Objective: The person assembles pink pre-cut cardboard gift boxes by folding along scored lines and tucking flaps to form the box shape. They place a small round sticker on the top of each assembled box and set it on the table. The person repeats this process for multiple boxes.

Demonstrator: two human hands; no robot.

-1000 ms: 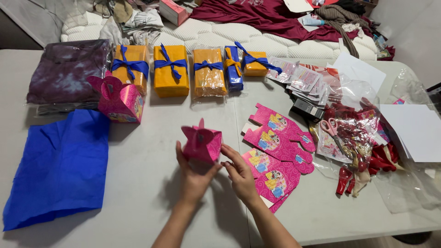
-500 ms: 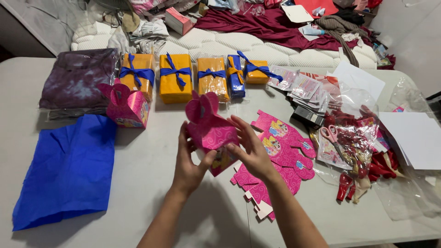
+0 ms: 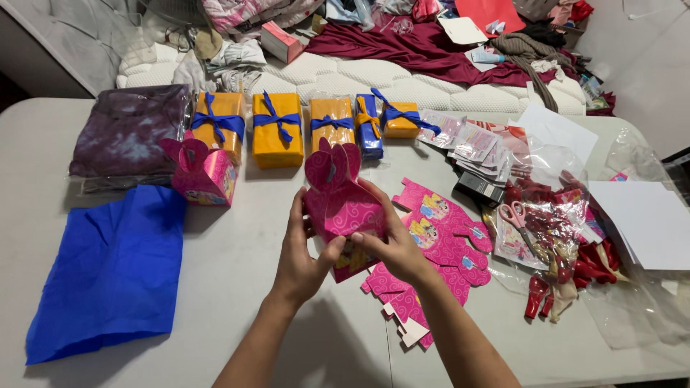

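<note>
Both my hands hold a pink cardboard favour box [image 3: 341,205] above the white table [image 3: 237,287]. My left hand [image 3: 300,251] grips its left side with the thumb on the front. My right hand [image 3: 394,241] grips the right side. The box's rounded top flaps stand closed, pointing away from me. A finished pink box [image 3: 202,172] of the same kind stands at the left. Flat unfolded pink boxes [image 3: 445,233] lie just right of my hands.
A blue tissue sheet [image 3: 111,266] lies at left, a bagged dark garment [image 3: 126,129] behind it. Several orange and blue ribbon-tied parcels [image 3: 277,129] line the far edge. Scissors [image 3: 519,215], red balloons [image 3: 575,251], plastic bags and white paper [image 3: 650,219] crowd the right.
The pink box rose from low over the table and turned, its top flaps now upright and closed. My right hand moved from beside it to gripping its right side.
</note>
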